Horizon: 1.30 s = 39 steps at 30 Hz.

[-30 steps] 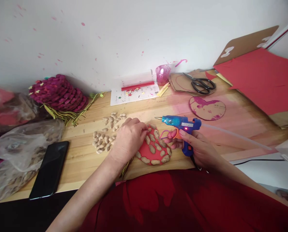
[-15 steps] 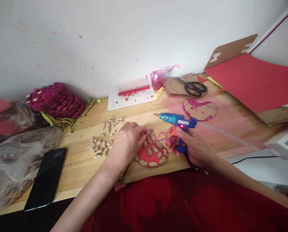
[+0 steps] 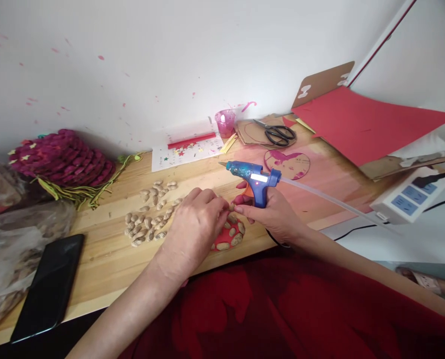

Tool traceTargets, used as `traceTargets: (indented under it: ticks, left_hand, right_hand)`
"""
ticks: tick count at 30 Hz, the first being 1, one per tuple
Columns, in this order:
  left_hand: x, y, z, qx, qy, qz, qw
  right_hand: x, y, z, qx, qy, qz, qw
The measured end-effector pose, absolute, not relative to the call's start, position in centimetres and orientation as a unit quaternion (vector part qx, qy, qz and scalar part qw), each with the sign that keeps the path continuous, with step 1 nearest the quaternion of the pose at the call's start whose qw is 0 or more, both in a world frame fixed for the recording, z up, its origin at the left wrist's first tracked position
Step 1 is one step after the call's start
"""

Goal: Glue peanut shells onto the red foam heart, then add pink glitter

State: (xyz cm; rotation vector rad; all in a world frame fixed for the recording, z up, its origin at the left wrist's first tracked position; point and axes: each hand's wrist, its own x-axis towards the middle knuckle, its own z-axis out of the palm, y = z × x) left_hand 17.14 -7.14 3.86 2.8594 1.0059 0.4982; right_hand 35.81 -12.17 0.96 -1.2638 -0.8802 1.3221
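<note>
My left hand point(image 3: 197, 224) is closed in a pinch above a red, peanut-covered piece point(image 3: 222, 236), hiding much of it. What its fingertips hold, if anything, is too covered to make out. My right hand point(image 3: 272, 214) grips a blue hot glue gun point(image 3: 260, 192), whose nozzle points left, above the table. The right thumb and fingertips reach in close to the left fingertips, at the piece's upper edge. Several loose peanuts point(image 3: 138, 230) lie left of my left hand.
A black phone point(image 3: 48, 286) and plastic bags point(image 3: 5, 249) lie left. Behind are a purple peanut-covered craft point(image 3: 69, 157), star-strewn paper point(image 3: 160, 162), a pink cup point(image 3: 225, 123), scissors point(image 3: 280, 133) and a cardboard heart point(image 3: 291, 169). Red sheets point(image 3: 368, 122) and a power strip point(image 3: 409, 197) are right.
My right hand has come closer to my left, its thumb now stretched to the left fingertips with the glue gun still held. The whole view has shifted, so things appear further left.
</note>
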Motion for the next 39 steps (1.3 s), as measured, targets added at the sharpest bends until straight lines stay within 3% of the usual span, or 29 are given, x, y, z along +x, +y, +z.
traceTargets:
  ticks: [19, 23, 26, 28, 34, 39]
  left_hand:
    - [17.1, -7.5, 3.4, 0.897, 0.373, 0.220, 0.093]
    - [16.4, -6.7, 2.9, 0.796, 0.448, 0.279, 0.298]
    - [15.7, -5.9, 2.5, 0.636, 0.472, 0.309, 0.527]
    - [15.2, -5.5, 2.4, 0.539, 0.456, 0.336, 0.623]
    - [14.1, -5.5, 2.6, 0.365, 0.403, 0.358, 0.759]
    - [13.4, -6.1, 1.8, 0.332, 0.359, 0.347, 0.800]
  right_hand:
    - [36.7, -12.1, 0.9, -0.552, -0.446, 0.480, 0.516]
    - [37.8, -11.2, 1.1, -0.534, -0.380, 0.499, 0.567]
    - [38.2, -11.3, 1.3, -0.525, -0.347, 0.550, 0.548]
    - [38.1, -11.8, 1.3, -0.519, -0.355, 0.572, 0.527]
    - [37.8, -13.9, 2.4, -0.481, -0.444, 0.591, 0.471]
    - [37.2, -14.6, 4.5, -0.482, -0.524, 0.561, 0.423]
